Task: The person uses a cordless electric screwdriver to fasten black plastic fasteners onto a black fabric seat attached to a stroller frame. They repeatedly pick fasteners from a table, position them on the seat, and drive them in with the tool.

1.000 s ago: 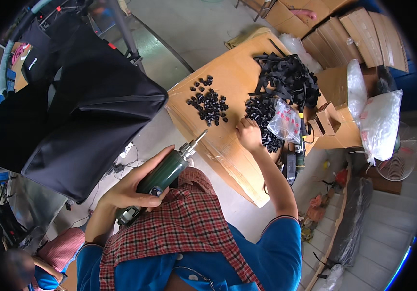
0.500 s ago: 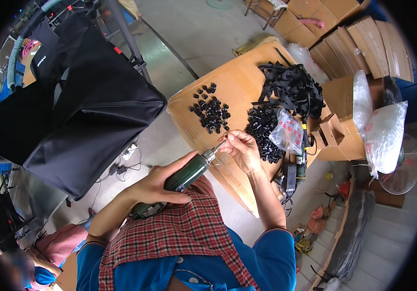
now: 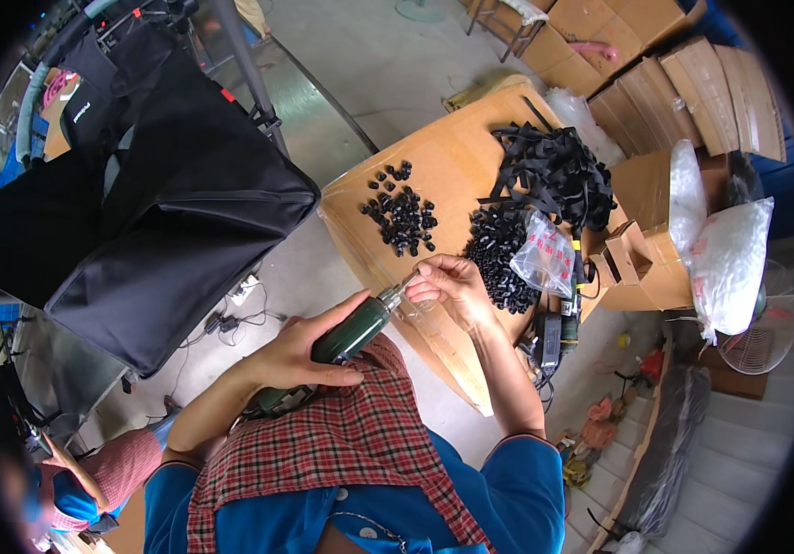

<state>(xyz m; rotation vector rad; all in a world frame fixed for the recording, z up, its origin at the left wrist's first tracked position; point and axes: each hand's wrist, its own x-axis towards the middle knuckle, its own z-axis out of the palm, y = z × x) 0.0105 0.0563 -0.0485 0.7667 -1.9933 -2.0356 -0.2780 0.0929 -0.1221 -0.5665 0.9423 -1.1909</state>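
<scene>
Left hand [image 3: 309, 358], centre of frame and a little left, has its grip wrapped about a dark green driver [image 3: 351, 334]; thumb along the lower side of the barrel, forefinger along the upper. Driver lies slantwise, silver nose [image 3: 387, 297] toward the upper right, rear end low against the red plaid apron [image 3: 323, 434]. Right hand [image 3: 452, 291] is at the nose end, thumb and forefinger by the bit [image 3: 404, 283]; cannot tell whether its grip is clenched on the bit or on a small piece there, detail too fine. Both hands are just beside the near edge of the surface [image 3: 461, 162], cardboard-topped, right of centre. On it: a loose scatter of small black parts [image 3: 406, 222] above the bit; a denser black heap [image 3: 494, 245] to the right, just beyond the right hand; a tangle of black straps [image 3: 554, 175] above that. Clear bag [image 3: 545, 254] with red print overlaps the heap's right side. Black fabric [image 3: 175, 222] fills much of the upper left, well apart from the hands. Cables [image 3: 226, 323] lie on the floor beneath it. Flat cartons [image 3: 725, 97] lean at upper right; a stuffed white bag [image 3: 734, 268] and a fan [image 3: 757, 337] below them. Another person [image 3: 92, 475] at lower left, partly cut by the rim.
</scene>
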